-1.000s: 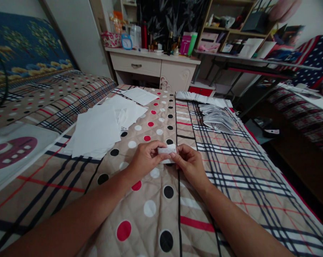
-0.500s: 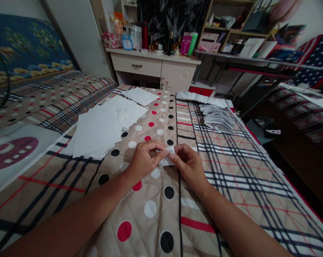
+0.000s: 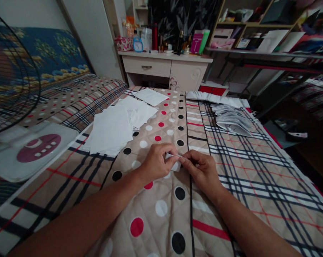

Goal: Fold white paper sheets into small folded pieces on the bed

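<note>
My left hand (image 3: 157, 164) and my right hand (image 3: 202, 171) meet over the quilted bed cover (image 3: 231, 200). Both pinch one small folded white paper (image 3: 176, 165) between thumbs and fingertips, and most of it is hidden by the fingers. A loose heap of flat white paper sheets (image 3: 113, 128) lies to the left, just beyond my left hand. To the far right sits a fanned pile of folded paper pieces (image 3: 233, 121), with a row of more folded papers (image 3: 212, 97) behind it.
A fan grille (image 3: 11, 71) and its white base with a purple control panel (image 3: 35, 148) stand at the left. A white dresser (image 3: 166, 67) crowded with bottles and a blue clock (image 3: 137, 44) is beyond the bed. Shelves and a dark metal desk (image 3: 271, 59) fill the right.
The folded paper has shrunk between my fingers, which have closed tighter over it. The view has shifted, so the fan grille now shows at the left.
</note>
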Demonstrator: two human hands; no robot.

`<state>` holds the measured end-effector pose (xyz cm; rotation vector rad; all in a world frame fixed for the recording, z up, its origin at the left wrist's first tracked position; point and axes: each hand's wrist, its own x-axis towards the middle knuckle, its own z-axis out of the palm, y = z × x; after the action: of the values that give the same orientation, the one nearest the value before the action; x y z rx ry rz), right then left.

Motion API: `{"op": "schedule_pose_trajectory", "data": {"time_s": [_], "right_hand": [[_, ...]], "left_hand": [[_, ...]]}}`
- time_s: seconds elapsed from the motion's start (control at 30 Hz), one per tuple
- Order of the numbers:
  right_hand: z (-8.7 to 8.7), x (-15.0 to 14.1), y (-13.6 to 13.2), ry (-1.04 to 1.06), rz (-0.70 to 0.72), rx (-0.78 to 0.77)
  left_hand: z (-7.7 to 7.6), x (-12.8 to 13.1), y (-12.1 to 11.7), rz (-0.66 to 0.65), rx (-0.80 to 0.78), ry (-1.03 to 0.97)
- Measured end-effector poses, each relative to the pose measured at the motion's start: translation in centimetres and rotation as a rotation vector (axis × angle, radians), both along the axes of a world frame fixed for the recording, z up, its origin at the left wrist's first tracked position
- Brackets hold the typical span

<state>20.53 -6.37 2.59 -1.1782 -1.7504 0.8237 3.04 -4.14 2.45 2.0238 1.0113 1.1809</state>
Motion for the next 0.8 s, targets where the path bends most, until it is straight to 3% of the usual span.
{"op": "schedule_pose_trajectory", "data": {"time_s": [0.17, 0.27, 0.37, 0.47, 0.63, 0.8], "right_hand": [[0.0, -0.1, -0.1, 0.231, -0.044, -0.178], [0.0, -0.2, -0.1, 0.390, -0.121, -0.194], [0.1, -0.3, 0.1, 0.478, -0.199, -0.170], [0.1, -0.5, 0.2, 0.478, -0.203, -0.189], [-0.1, -0.6, 0.4, 0.367, -0.052, -0.354], [-0.1, -0.7, 0.2, 0.309, -0.019, -0.317]], "left_hand": [[-0.2, 0.3, 0.2, 0.042, -0.197, -0.148], [-0.4, 0.5, 0.6, -0.036, -0.454, -0.382], [-0.6, 0.3, 1.1, -0.120, -0.600, -0.408], [-0.6, -0.2, 1.3, -0.090, -0.573, -0.315], [-0.8, -0.8, 1.3, 0.062, -0.449, -0.228], [-0.6, 0.1, 0.9, 0.069, -0.584, -0.443]]}}
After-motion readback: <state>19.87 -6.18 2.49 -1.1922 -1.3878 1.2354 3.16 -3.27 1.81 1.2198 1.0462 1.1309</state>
